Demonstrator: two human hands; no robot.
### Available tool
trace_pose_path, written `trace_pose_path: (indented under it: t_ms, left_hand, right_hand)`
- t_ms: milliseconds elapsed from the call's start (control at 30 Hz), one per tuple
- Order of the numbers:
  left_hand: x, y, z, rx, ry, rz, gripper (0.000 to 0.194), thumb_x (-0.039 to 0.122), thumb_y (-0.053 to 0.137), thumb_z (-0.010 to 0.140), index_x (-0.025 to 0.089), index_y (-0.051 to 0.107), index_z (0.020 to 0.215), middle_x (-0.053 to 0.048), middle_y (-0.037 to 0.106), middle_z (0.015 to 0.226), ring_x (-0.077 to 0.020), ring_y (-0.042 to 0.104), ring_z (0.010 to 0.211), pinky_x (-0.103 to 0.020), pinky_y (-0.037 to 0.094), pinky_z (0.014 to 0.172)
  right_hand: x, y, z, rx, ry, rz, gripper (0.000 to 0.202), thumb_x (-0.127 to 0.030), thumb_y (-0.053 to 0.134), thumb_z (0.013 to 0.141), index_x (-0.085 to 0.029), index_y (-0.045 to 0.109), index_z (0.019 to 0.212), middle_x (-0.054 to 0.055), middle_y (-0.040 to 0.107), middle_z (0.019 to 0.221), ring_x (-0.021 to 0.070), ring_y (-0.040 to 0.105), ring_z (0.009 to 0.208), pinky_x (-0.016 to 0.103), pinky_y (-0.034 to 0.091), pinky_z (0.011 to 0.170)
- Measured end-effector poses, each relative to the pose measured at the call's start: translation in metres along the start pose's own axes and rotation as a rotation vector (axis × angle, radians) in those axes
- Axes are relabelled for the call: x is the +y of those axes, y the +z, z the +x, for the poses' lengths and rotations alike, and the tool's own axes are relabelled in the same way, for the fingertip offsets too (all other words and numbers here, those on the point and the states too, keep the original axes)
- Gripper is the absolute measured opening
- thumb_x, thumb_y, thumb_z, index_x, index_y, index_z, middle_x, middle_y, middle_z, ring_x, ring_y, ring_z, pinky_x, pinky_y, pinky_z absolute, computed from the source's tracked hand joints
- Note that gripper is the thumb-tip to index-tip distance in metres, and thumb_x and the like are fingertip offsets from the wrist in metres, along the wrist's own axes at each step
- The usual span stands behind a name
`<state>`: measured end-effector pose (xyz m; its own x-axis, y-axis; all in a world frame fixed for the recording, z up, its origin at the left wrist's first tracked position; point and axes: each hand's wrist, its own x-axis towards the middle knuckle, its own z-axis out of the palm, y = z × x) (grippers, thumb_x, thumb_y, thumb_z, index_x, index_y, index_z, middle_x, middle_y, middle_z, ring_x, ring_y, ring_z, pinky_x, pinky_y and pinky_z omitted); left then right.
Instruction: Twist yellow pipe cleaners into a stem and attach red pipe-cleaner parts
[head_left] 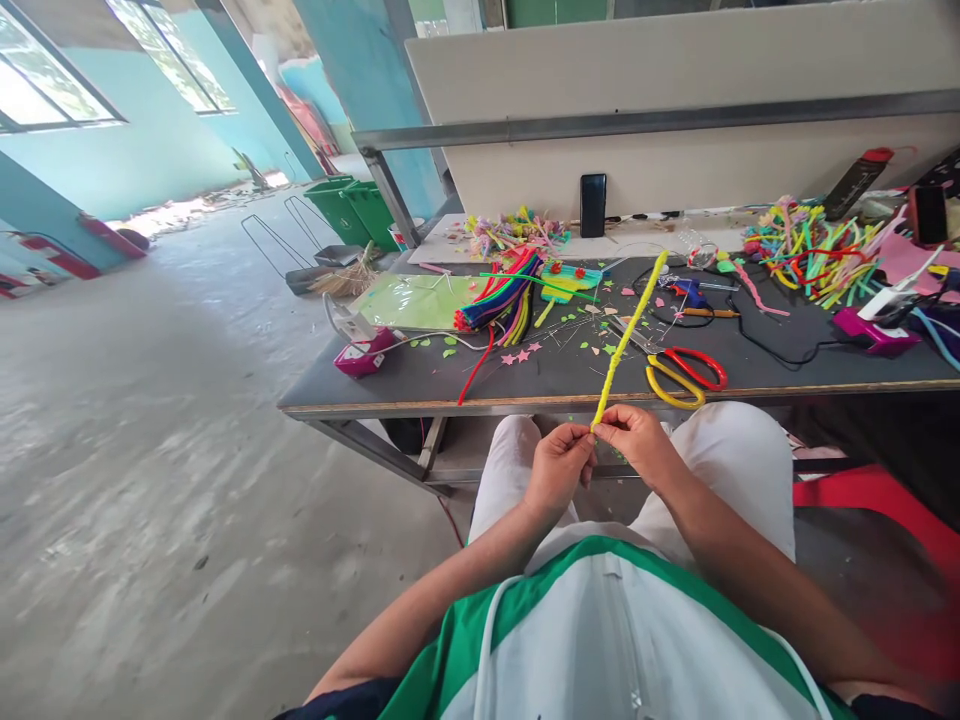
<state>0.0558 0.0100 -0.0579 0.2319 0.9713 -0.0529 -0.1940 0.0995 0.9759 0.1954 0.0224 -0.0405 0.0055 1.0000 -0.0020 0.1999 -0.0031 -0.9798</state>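
While holding yellow fuzzy stem [627, 335] tilted at table's [409, 385] front edge, clamping its lower end in left hand [559, 468] and right hand [637, 440], pinched close together. Note scissors [654, 350] near front edge, rainbow bundle [510, 292] further left.

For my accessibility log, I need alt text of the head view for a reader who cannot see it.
A bare left hand and bare right hand pinch the near end of a long, fuzzy yellow stem before a dark grey table. On it lie red-and-yellow-handled metal scissors, a multicoloured bundle of fuzzy stems, and pink star-shaped pieces.
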Motion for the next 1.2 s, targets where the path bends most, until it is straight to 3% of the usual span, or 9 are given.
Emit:
trace_pose_path:
  t_ms: [333, 567, 800, 1000, 1200]
  left_hand:
    - [0.002, 0.001, -0.001, 0.063, 0.087, 0.008, 0.017, 0.035, 0.057, 0.081, 0.019, 0.057, 0.079, 0.006, 0.051, 0.055, -0.0059, 0.042, 0.037, -0.019, 0.035, 0.035]
    - [0.0, 0.001, 0.0, 0.072, 0.081, -0.017, 0.018, 0.036, 0.059, 0.08, 0.018, 0.057, 0.078, 0.006, 0.051, 0.055, -0.0054, 0.043, 0.038, -0.019, 0.035, 0.036]
    - [0.013, -0.004, 0.001, -0.025, 0.045, -0.074, 0.022, 0.036, 0.063, 0.078, 0.016, 0.055, 0.073, 0.005, 0.053, 0.053, -0.0056, 0.044, 0.037, -0.018, 0.035, 0.035]
    - [0.018, -0.006, 0.003, -0.134, -0.067, -0.218, 0.028, 0.04, 0.068, 0.073, 0.015, 0.053, 0.072, 0.005, 0.053, 0.05, -0.0051, 0.04, 0.033, -0.018, 0.032, 0.032]
    - [0.02, -0.002, 0.002, -0.16, -0.083, -0.288, 0.03, 0.039, 0.07, 0.071, 0.015, 0.052, 0.07, 0.005, 0.052, 0.048, -0.0051, 0.039, 0.032, -0.018, 0.031, 0.031]
  right_hand:
    - [0.002, 0.008, -0.002, -0.035, 0.064, 0.335, 0.016, -0.034, 0.073, 0.067, -0.021, 0.067, 0.074, -0.002, 0.062, 0.07, 0.0131, 0.053, 0.066, 0.027, 0.042, 0.065]
    - [0.007, 0.015, -0.005, 0.071, 0.059, 0.443, 0.016, -0.029, 0.078, 0.062, -0.022, 0.066, 0.068, -0.003, 0.061, 0.064, 0.0123, 0.051, 0.06, 0.027, 0.039, 0.06]
    - [0.007, 0.012, -0.002, 0.0, 0.079, 0.576, 0.018, -0.025, 0.081, 0.059, -0.022, 0.067, 0.07, -0.003, 0.064, 0.067, 0.0108, 0.052, 0.06, 0.025, 0.04, 0.058]
    - [0.007, 0.011, -0.004, -0.023, 0.118, 0.652, 0.02, -0.023, 0.081, 0.059, -0.021, 0.065, 0.069, -0.003, 0.065, 0.068, 0.0109, 0.054, 0.06, 0.025, 0.041, 0.057]
    - [0.007, 0.013, -0.005, -0.008, -0.052, 0.639, 0.014, -0.021, 0.076, 0.063, -0.022, 0.062, 0.067, -0.004, 0.06, 0.064, 0.0108, 0.052, 0.057, 0.025, 0.041, 0.055]
